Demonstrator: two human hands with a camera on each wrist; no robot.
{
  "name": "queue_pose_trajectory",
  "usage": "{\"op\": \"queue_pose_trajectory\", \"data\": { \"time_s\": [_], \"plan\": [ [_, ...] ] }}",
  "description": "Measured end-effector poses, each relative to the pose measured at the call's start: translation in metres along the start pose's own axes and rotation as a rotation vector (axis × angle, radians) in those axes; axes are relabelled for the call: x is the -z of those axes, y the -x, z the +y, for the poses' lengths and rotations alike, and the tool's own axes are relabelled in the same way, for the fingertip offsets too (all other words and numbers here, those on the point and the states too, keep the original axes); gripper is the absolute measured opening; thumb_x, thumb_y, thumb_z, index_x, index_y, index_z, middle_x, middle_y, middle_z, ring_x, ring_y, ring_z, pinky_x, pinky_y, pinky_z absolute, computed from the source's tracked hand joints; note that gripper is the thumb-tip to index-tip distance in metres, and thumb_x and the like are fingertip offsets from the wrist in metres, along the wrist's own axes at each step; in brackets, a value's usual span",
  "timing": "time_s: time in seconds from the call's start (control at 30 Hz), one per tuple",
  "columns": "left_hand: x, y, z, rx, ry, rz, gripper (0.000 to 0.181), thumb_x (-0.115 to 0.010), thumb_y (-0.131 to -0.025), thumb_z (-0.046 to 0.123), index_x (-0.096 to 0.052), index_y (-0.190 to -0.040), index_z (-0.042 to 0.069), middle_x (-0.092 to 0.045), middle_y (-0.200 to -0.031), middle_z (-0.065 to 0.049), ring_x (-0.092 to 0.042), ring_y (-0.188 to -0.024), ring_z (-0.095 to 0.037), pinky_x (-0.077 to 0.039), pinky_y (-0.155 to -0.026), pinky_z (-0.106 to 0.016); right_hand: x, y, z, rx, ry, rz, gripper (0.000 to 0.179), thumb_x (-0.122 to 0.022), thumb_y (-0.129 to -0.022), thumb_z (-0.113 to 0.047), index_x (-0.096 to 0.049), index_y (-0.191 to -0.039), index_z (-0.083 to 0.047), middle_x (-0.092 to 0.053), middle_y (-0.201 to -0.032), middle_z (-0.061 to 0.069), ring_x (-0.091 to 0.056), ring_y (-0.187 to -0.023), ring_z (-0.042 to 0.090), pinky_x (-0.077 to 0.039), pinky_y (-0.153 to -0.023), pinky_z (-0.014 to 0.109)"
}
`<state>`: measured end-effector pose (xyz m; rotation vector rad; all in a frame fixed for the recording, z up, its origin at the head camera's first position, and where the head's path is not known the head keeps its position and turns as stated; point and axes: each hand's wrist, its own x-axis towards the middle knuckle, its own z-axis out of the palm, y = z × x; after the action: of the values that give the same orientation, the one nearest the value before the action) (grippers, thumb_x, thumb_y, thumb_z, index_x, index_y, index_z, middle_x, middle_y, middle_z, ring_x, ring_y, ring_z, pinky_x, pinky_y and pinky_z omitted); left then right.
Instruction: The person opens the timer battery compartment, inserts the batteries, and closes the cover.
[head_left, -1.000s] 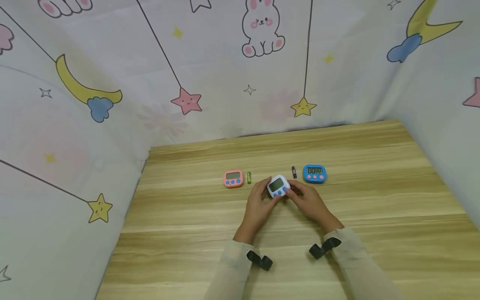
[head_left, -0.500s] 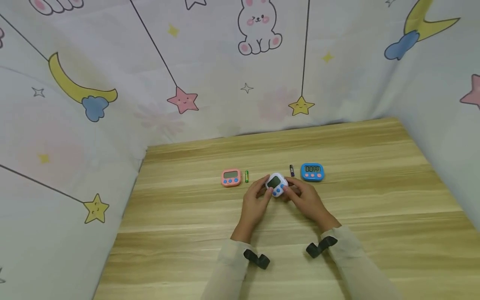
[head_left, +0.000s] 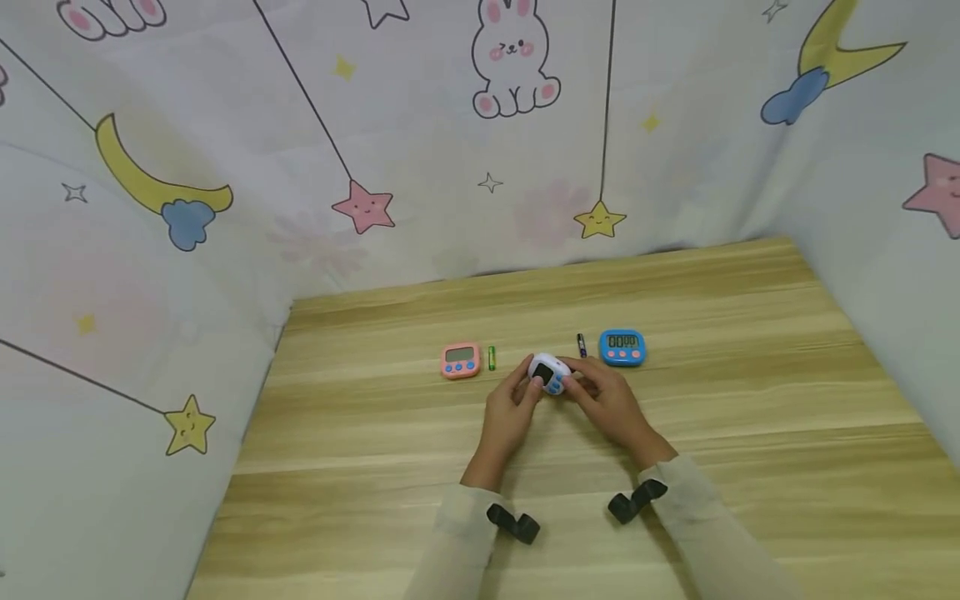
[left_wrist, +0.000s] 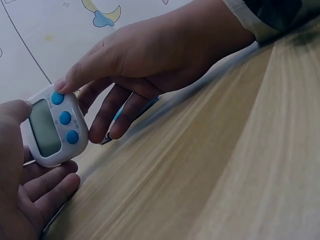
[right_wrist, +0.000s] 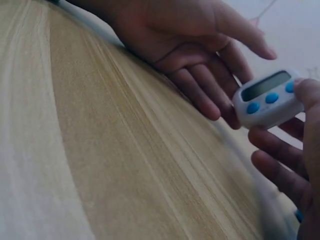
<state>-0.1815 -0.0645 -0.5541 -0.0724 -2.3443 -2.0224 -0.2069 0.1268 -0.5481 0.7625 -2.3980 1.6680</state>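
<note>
Both hands hold a white digital timer (head_left: 556, 363) with three blue buttons, its screen blank, in the middle of the table. The left hand (head_left: 507, 421) grips its left end, thumb by the screen corner and fingers beneath. At the opposite end the right hand (head_left: 617, 408) pinches it, thumb on the end button (right_wrist: 291, 87) in the right wrist view. Left of the hands lie a pink timer (head_left: 460, 361) and a green battery (head_left: 492, 358). A dark battery (head_left: 581, 345) and a blue timer (head_left: 622, 347) showing zeros lie beyond the right hand.
The wood-grain table (head_left: 360, 467) meets a white printed cloth (head_left: 427, 150) along its back and sides. Each sleeve carries a black wrist mount, one on the left (head_left: 513, 523) and one on the right (head_left: 637, 501).
The white timer has been turned and tilted in the hands, so more of its top edge shows. The left thumb has shifted from its lower edge up to the screen corner.
</note>
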Motion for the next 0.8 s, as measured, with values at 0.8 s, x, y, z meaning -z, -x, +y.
{"op": "queue_pose_trajectory", "data": {
  "time_s": [0.8],
  "plan": [
    [0.003,0.0019,0.0057,0.001,0.064,-0.072,0.059,-0.058,-0.099,0.03,-0.038,-0.148,0.005,-0.048,-0.144,-0.011,-0.055,-0.123,-0.025,-0.05,-0.09,-0.026,-0.001,-0.0013,0.0003,0.155,0.114,-0.053,0.037,-0.066,-0.093,-0.01,-0.065,-0.129,-0.016,-0.06,-0.121,-0.002,-0.054,-0.114,0.019,-0.045,-0.093,0.033]
  ]
}}
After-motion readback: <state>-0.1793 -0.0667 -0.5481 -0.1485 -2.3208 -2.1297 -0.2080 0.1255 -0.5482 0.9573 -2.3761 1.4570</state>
